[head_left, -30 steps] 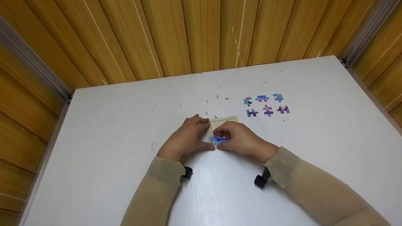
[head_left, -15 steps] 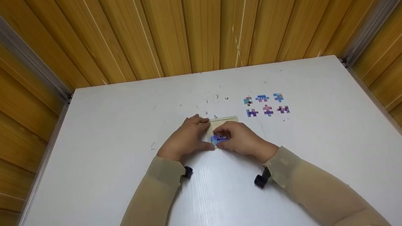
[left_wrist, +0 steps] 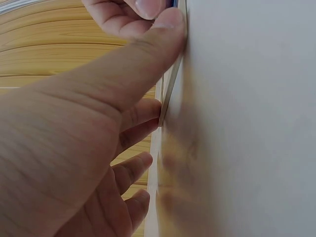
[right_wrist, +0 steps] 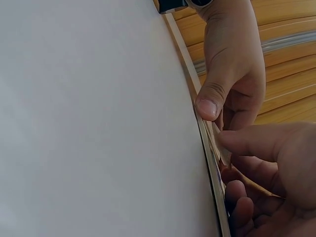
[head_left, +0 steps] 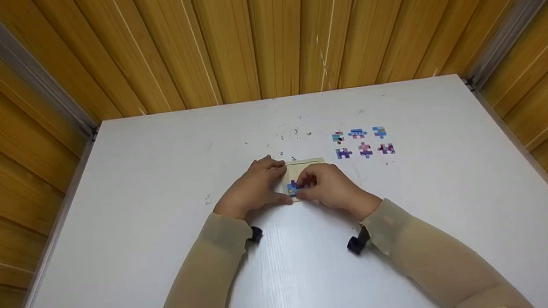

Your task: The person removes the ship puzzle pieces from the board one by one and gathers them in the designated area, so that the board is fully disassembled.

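Observation:
My left hand (head_left: 252,186) holds a small pale wooden puzzle tray (head_left: 298,170) along its left side. In the left wrist view its thumb (left_wrist: 143,54) presses the tray's near edge, with a finger against a corner. My right hand (head_left: 330,186) is bent over the tray's lower part, thumb and index finger pinching a purple jigsaw piece that the fingers mostly hide. Blue and purple jigsaw pieces (head_left: 291,189) show in the tray's lower left corner. In the right wrist view the right thumb (right_wrist: 242,140) and fingers meet just above the tray's surface.
Several loose jigsaw pieces lie in two rows right of the tray, among them a pink one (head_left: 365,150) and a blue one (head_left: 379,132). Dark marks (head_left: 296,131) spot the white table (head_left: 178,148). Wood-patterned walls (head_left: 277,33) stand behind and at both sides.
My right hand's fingers have shifted slightly right and drawn closer together, exposing more of the tray's lower left corner. My left hand and the loose pieces stay put.

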The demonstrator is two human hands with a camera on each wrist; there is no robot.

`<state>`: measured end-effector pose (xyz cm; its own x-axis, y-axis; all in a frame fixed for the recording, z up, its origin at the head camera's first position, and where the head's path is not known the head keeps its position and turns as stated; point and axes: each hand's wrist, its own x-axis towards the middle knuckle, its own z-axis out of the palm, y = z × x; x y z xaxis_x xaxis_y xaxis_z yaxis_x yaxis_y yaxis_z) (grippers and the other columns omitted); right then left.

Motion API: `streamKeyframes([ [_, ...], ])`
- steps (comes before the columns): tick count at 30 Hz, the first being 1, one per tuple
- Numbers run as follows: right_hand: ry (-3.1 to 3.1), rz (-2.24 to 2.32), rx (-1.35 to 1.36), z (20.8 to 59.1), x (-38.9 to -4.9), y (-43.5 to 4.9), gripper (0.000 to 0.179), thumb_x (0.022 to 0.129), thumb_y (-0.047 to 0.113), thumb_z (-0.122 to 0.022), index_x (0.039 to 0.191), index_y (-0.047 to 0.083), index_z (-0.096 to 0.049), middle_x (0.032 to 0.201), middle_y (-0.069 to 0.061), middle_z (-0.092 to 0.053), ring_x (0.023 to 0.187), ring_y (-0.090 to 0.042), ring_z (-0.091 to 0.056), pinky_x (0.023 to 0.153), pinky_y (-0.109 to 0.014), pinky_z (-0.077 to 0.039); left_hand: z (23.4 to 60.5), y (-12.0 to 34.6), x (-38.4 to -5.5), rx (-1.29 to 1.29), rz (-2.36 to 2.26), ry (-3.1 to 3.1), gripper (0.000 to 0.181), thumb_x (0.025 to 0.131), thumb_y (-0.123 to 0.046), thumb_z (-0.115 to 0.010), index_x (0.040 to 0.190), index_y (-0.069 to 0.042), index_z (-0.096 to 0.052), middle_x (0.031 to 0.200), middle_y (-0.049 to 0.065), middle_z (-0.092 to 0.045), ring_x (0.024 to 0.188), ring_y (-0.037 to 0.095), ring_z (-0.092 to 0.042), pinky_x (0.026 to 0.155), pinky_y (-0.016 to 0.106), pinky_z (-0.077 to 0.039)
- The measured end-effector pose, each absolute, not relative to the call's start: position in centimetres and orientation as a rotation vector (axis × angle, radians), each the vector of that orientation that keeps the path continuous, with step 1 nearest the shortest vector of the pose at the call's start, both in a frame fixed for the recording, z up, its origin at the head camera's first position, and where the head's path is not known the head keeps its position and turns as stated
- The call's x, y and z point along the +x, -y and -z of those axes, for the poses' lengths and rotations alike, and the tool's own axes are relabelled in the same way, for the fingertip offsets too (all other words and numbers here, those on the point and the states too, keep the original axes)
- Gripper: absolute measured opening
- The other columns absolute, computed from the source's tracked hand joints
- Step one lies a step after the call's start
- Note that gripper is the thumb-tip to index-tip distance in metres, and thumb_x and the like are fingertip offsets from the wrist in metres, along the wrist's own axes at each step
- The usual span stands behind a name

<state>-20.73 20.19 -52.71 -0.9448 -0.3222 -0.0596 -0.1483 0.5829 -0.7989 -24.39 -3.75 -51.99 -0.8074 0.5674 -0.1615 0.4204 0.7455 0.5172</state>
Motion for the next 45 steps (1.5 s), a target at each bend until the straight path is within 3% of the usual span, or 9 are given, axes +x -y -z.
streamKeyframes([
  [7, -2.640, 1.338, -0.426, 52.5, -20.8, -20.2, 0.005, 0.094, 0.013, -0.090, 0.099, 0.015, -0.087, 0.104, -0.002, -0.081, 0.091, -0.014, -0.064, 0.080, -0.028, -0.054, 51.9, 3.8, -24.4, 0.741, -0.682, -2.629, 0.092, 0.093, -0.047, -0.093, 0.169, -0.012, -0.054, 0.180, 0.000, -0.046, 0.179, 0.032, -0.021, 0.145, 0.052, -0.027],
  [14, -2.646, 1.355, -0.453, 52.1, -20.8, -20.4, 0.005, 0.094, 0.015, -0.090, 0.098, 0.013, -0.089, 0.114, -0.003, -0.085, 0.099, -0.016, -0.069, 0.087, -0.031, -0.057, 52.0, 3.8, -24.5, 0.756, -0.678, -2.629, 0.092, 0.094, -0.047, -0.093, 0.169, -0.011, -0.054, 0.180, 0.001, -0.046, 0.179, 0.031, -0.021, 0.146, 0.051, -0.025],
  [24, -2.652, 1.365, -0.321, 50.5, -21.4, -22.0, 0.008, 0.096, 0.020, -0.092, 0.097, 0.013, -0.089, 0.122, -0.003, -0.084, 0.100, -0.021, -0.065, 0.083, -0.031, -0.053, 51.8, 3.5, -24.5, 0.742, -0.649, -2.637, 0.092, 0.093, -0.045, -0.095, 0.169, -0.013, -0.055, 0.180, 0.001, -0.046, 0.178, 0.030, -0.023, 0.145, 0.048, -0.026],
  [31, -2.657, 1.311, -0.309, 48.9, -21.9, -23.8, 0.005, 0.096, 0.018, -0.090, 0.100, 0.015, -0.091, 0.127, -0.008, -0.083, 0.112, -0.027, -0.068, 0.090, -0.034, -0.054, 51.8, 3.4, -24.4, 0.717, -0.655, -2.636, 0.092, 0.093, -0.044, -0.095, 0.169, -0.014, -0.054, 0.181, -0.002, -0.045, 0.178, 0.028, -0.023, 0.145, 0.047, -0.027],
  [45, -2.722, 1.169, -0.306, 46.5, -22.5, -27.0, 0.004, 0.096, 0.018, -0.090, 0.095, 0.015, -0.090, 0.124, -0.009, -0.083, 0.101, -0.024, -0.062, 0.076, -0.028, -0.051, 51.8, 3.3, -24.2, 0.698, -0.660, -2.636, 0.092, 0.091, -0.041, -0.097, 0.169, -0.016, -0.055, 0.181, -0.002, -0.045, 0.178, 0.026, -0.023, 0.145, 0.045, -0.028],
])
